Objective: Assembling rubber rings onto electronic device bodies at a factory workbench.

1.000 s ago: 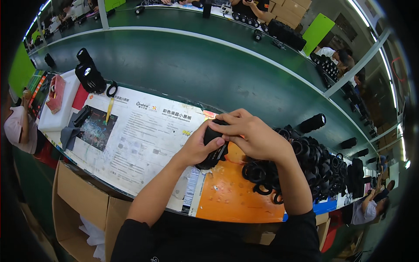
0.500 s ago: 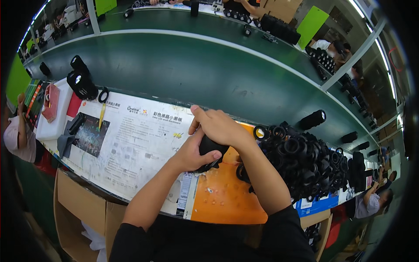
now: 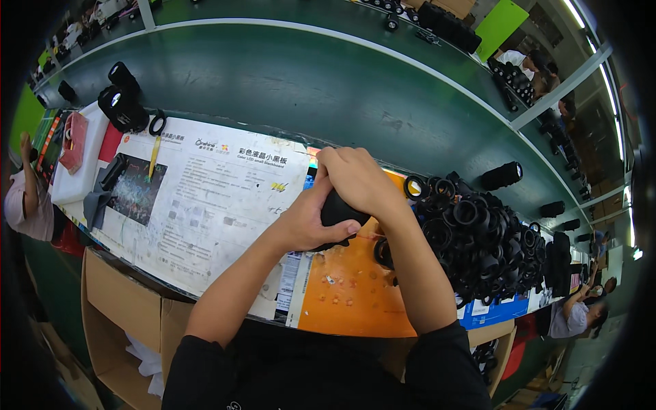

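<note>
Head view: a black cylindrical part (image 3: 336, 212) is held in front of the wearer, over the seam between the white printed sheet (image 3: 205, 225) and the orange board (image 3: 348, 294). It is mostly covered by the hands; its tilt can't be judged. By the left hand (image 3: 304, 220), the part is clasped from the left side, thumb laid along its near side, fingers mostly hidden. The right hand (image 3: 362, 184) is cupped over the top of the part, fingers bent and brought up to the left hand; whether anything is pinched under that palm can't be told.

Just right of the right forearm, black rings (image 3: 471, 239) are heaped loosely, partly over the orange board and a blue sheet (image 3: 499, 312). On the left, a slim yellow tool (image 3: 154, 158) is laid on the white sheet, with a single black ring (image 3: 158, 123) at its upper end. Further left, a pink box (image 3: 74, 143) is set in a white foam tray (image 3: 96, 130). Beyond the heap, a black flashlight-like cylinder (image 3: 501, 176) is seen. Below the table edge, an open cardboard box (image 3: 126, 301) is placed.
</note>
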